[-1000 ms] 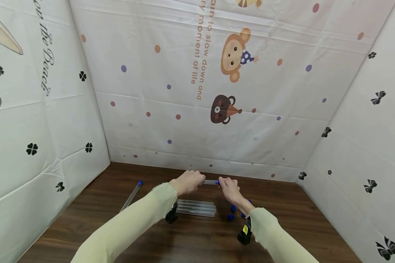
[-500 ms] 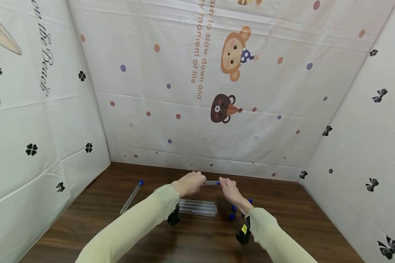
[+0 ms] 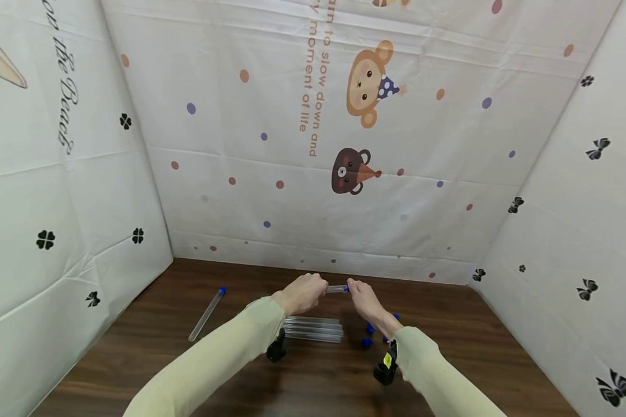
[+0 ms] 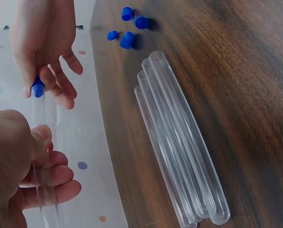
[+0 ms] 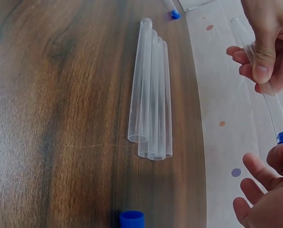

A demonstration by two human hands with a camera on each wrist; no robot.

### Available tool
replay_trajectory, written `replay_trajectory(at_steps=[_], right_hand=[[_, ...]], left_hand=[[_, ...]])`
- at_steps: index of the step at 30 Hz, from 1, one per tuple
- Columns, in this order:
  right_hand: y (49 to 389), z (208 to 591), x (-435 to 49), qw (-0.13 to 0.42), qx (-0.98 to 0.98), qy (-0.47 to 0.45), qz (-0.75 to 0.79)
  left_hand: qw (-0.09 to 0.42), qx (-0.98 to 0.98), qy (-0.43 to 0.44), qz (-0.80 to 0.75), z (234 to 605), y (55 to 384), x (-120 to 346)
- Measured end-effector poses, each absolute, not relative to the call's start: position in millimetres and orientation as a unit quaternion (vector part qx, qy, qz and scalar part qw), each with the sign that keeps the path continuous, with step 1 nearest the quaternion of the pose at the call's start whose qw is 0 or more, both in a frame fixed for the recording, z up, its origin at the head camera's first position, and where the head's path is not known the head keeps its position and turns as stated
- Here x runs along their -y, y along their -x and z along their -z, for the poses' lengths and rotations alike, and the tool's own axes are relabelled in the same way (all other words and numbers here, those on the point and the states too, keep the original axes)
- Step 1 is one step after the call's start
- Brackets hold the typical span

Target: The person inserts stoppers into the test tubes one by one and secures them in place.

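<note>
Above the table's far part, my left hand (image 3: pixel 301 293) grips a clear test tube (image 3: pixel 336 289) around its body, thumb on one side and fingers curled on the other. My right hand (image 3: pixel 365 300) pinches the blue cap (image 4: pixel 38 89) at the tube's end between thumb and index finger. In the left wrist view the cap sits at the tube's mouth, and the other right fingers (image 4: pixel 65 95) are spread loosely. Below the hands, several clear tubes (image 5: pixel 151 95) without caps lie side by side on the table.
Several loose blue caps (image 4: pixel 127 40) lie on the wooden table (image 3: pixel 313 385), below the right forearm in the head view. A capped tube (image 3: pixel 207 314) lies apart at the left. Printed white cloth walls (image 3: pixel 292 202) enclose the back and sides.
Both hands keep their hold on the tube and its cap. The tube tilts very slightly up at the capped end, and the head view shifts a little.
</note>
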State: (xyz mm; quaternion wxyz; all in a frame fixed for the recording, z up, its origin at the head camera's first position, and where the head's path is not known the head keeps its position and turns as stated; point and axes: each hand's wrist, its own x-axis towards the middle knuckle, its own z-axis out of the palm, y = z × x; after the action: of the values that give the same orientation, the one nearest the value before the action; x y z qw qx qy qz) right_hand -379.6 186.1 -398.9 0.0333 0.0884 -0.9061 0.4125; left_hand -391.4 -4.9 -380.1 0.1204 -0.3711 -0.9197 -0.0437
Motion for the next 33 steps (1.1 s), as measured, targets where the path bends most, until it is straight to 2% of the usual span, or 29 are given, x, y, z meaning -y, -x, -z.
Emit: replay_trajectory(at_steps=[10,18,25,28,33], right_hand=[[381,394,-183,0.046,0.903,-0.084,-0.42],[382,393,-181,0.034,0.89,-0.048,-0.452],[383,391,-181,0.044,0.881,-0.037,-0.47],[383,392,-183,0.044,0.88,-0.035,-0.472],[385,397,-188,0.047,0.9,-0.055,-0.431]], left_hand=[[0.133,0.922,0.362,0.022,375,389,0],[0.164,0.918,0.361,0.028,379,389,-5],[0.185,0.912,0.363,0.037,381,389,-7],[0.169,0.913,0.369,0.041,381,390,-7],[0.104,0.923,0.368,0.043,375,395,-3]])
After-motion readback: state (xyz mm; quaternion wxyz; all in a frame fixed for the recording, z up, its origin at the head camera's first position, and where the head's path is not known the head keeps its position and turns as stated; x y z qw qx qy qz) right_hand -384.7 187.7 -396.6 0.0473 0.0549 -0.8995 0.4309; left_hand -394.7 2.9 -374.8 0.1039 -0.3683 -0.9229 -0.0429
